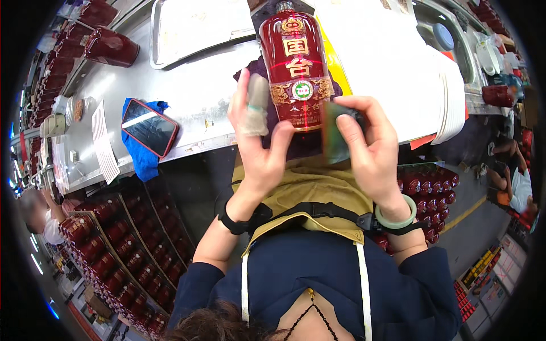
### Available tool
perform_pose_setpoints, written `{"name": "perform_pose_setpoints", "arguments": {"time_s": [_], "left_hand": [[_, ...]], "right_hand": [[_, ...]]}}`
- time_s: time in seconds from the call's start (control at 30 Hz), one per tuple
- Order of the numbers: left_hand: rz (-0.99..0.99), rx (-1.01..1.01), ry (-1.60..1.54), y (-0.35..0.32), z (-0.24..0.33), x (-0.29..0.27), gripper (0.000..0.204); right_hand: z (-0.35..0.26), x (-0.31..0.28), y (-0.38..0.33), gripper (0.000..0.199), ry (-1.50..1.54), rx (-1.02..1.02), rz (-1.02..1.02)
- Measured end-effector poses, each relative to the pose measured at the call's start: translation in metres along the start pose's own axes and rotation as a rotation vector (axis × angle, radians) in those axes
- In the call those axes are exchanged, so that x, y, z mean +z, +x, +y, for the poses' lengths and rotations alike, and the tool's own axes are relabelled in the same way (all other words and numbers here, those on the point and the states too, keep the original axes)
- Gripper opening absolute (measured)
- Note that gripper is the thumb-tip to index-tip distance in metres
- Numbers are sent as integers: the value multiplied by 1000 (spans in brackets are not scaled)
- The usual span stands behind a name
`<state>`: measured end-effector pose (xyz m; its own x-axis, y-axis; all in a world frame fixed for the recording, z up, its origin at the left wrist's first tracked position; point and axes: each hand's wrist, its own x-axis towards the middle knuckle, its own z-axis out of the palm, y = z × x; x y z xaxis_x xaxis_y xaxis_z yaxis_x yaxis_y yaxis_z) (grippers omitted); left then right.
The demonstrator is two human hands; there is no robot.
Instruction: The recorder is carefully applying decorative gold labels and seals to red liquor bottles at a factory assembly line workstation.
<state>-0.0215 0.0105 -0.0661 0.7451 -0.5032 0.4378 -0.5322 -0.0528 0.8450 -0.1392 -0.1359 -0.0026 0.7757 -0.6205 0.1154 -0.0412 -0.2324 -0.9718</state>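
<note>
A dark red glass bottle (296,62) with gold lettering and a round green-and-white emblem lies face up on a dark cloth (243,70), its neck pointing away from me. Thin red light lines cross its front. My left hand (259,142) is beside its left edge, thumb and fingers apart, with pale covers on some fingers; whether it touches the glass I cannot tell. Between the thumb and fingers of my right hand (372,145) is a flat dark green piece (335,136), blurred by motion, at the bottle's lower right. Its exact kind does not show.
On the metal bench (199,102), a phone (149,128) rests on a blue cloth (147,165) near a striped paper strip (103,142). A white sheet stack (398,79) lies right. Crates of red bottles (131,256) stand below left. Other people are at both sides.
</note>
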Motion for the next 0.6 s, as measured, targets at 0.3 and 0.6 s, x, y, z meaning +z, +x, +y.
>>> {"name": "perform_pose_setpoints", "arguments": {"time_s": [0.3,0.6], "left_hand": [[-5,204,581,-24,0,-5,64],[-57,281,485,17,18,10,75]], "right_hand": [[16,-23,3,15,-188,69,89],[17,-23,21,19,99,78,101]]}}
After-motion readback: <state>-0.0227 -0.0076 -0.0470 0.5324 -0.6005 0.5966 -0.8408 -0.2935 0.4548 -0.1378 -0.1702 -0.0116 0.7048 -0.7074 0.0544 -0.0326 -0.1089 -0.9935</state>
